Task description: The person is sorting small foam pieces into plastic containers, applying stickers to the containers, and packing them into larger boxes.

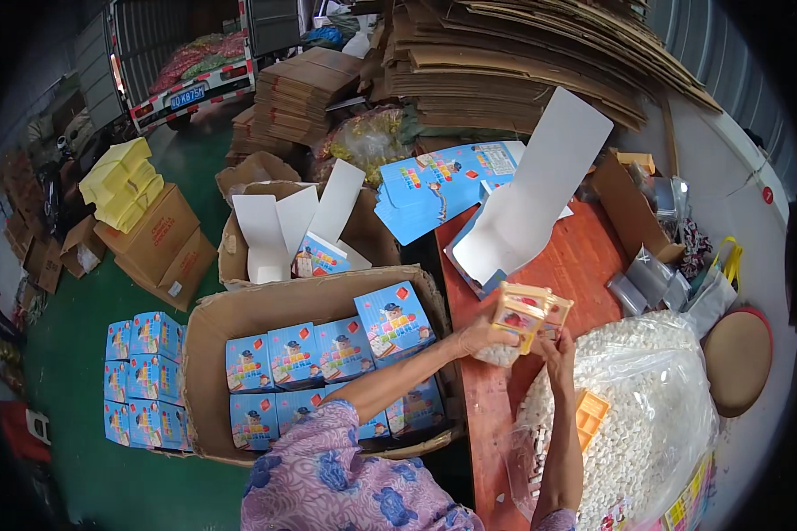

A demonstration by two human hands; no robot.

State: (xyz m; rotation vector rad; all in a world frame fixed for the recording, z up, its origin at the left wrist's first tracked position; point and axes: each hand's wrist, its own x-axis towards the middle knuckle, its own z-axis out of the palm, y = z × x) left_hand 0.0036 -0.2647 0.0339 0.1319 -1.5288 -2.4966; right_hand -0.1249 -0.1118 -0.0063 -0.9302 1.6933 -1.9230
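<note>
Blue boxes stand in the left carton; over the red worktop, the left hand has fingers curled around yellow packs, the right hand pinching their right edge. Likely light, stiff, slippery: hold the rims.

Ahead of the left hand, a blue-and-white open cardboard box blocks the way, 1 long white flap raised. Right of it, bare red wooden tabletop leaves passage up to a brown cardboard carton. A bulging clear plastic bag of small white pieces crowds the right hand's outer side.
</note>
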